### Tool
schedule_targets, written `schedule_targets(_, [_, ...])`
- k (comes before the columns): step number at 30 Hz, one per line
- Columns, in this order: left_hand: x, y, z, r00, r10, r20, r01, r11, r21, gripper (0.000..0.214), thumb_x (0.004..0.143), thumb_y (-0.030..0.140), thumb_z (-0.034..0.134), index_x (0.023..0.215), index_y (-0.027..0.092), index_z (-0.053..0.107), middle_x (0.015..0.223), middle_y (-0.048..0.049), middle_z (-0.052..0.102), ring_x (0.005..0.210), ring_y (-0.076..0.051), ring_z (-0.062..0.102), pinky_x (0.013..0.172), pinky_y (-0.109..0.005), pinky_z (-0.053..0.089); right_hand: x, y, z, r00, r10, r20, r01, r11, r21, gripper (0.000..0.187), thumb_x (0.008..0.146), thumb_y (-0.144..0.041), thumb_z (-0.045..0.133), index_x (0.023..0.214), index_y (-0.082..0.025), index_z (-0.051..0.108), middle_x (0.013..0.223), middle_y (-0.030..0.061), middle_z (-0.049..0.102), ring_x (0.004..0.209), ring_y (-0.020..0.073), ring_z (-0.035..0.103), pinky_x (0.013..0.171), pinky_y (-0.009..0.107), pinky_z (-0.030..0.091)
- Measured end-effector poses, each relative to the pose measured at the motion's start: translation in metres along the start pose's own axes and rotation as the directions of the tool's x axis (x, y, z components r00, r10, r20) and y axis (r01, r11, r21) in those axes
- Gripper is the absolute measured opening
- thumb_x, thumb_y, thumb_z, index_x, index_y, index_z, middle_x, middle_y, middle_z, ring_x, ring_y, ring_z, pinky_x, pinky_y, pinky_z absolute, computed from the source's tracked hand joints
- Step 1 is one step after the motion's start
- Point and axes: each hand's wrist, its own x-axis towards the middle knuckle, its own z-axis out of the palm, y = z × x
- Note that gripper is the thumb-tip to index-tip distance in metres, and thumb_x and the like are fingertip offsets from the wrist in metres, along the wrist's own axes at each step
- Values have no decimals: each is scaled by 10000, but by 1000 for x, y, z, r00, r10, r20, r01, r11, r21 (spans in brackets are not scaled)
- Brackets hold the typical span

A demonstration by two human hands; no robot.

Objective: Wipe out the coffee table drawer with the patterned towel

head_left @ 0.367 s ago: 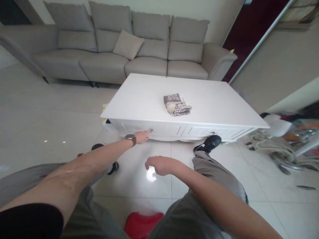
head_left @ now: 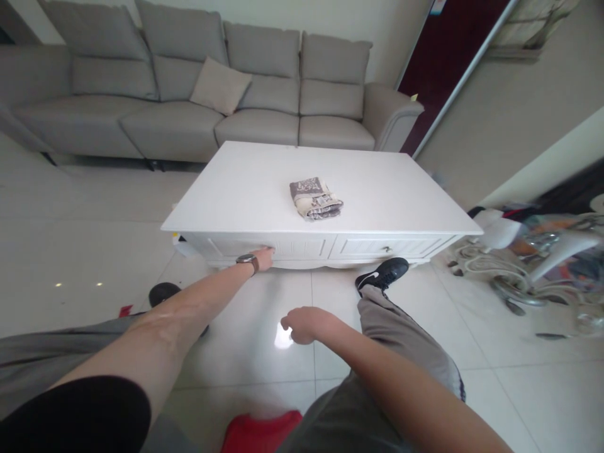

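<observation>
Left drawer (head_left: 302,248) sits in the front side of the white worktop (head_left: 401,189), left half. Left hand (head_left: 265,258) is at its knob (head_left: 272,250), at the worktop's front; knob mostly covered by the fingers, so can't tell whether that grip is closed on it. Wristwatch (head_left: 247,259) on that wrist, just in front of the worktop. Right hand (head_left: 304,324) is in front of the worktop, well apart from it; grip narrow, fingers curled in, nothing seen held. Right drawer (head_left: 361,247) in the worktop's right half. Folded patterned cloth (head_left: 315,199) lies on the worktop, near its middle. Black sneaker (head_left: 389,273) just in front of the worktop, near the right drawer. Grey sofa (head_left: 255,131) behind the worktop, beige cushion (head_left: 220,87) on it
</observation>
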Motion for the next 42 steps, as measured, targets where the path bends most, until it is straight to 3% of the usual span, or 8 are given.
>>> schedule_targets(5, [1,-6,1,999,18,-45,-18,1000,-13,562,829,140,569,1390,176,584,1447,-156,596,1261,-278,626,1065,-374,491,-3,14,1,1000,-4,-18,5,999,44,472,948,-236,546,1413,-238,623,1433,133,643,1268,314,648,948,441,566])
schedule_targets(13, [-12,-1,0,995,74,-70,-73,997,14,571,773,112,611,1341,150,649,1370,-159,663,1254,-291,639,1061,-361,501,-9,34,-36,972,85,-221,-80,996,31,483,971,-211,494,1441,-201,604,1433,145,643,1285,305,632,989,404,525])
schedule_targets(22, [-62,17,10,985,166,-49,-163,985,57,489,753,36,649,1227,145,701,1307,-179,691,1211,-310,669,998,-375,548,5,30,-44,974,18,-226,-7,999,51,458,938,-189,539,1384,-198,645,1393,145,664,1251,309,637,1010,414,500])
schedule_targets(29, [-113,25,29,978,208,-9,-206,975,81,513,757,51,661,1262,141,692,1306,-190,693,1162,-319,696,940,-378,572,11,32,-62,827,12,-561,-34,999,-30,440,901,-139,541,1331,-146,635,1458,163,573,1378,275,498,1093,394,441])
schedule_targets(34, [-143,23,-2,946,320,-57,-318,947,48,378,842,118,588,1162,241,749,1117,-84,769,1069,-261,710,910,-344,544,19,43,-69,857,204,-473,-244,969,-25,480,934,-216,543,1406,-138,574,1445,188,588,1347,316,531,1077,437,439])
schedule_targets(37, [-154,19,-35,879,401,-257,-407,913,35,283,908,175,540,1120,246,715,1106,-63,748,1069,-232,673,947,-330,507,25,46,-68,872,298,-388,-341,939,-46,621,948,-266,559,1539,-117,433,1492,219,553,1352,345,539,1063,451,439])
schedule_targets(39, [-156,13,-48,858,352,-374,-360,932,49,313,889,206,591,1194,220,659,1220,-95,704,1180,-259,615,1007,-353,481,29,45,-67,874,306,-377,-358,931,-73,629,957,-275,553,1545,-100,416,1478,232,562,1349,347,546,1064,446,434])
schedule_targets(42, [-153,2,-45,916,241,-320,-236,970,56,359,852,210,644,1209,177,616,1262,-145,673,1223,-305,590,1018,-402,475,32,42,-65,871,298,-390,-360,928,-96,489,965,-257,526,1427,-97,531,1374,222,635,1289,337,592,1043,434,444])
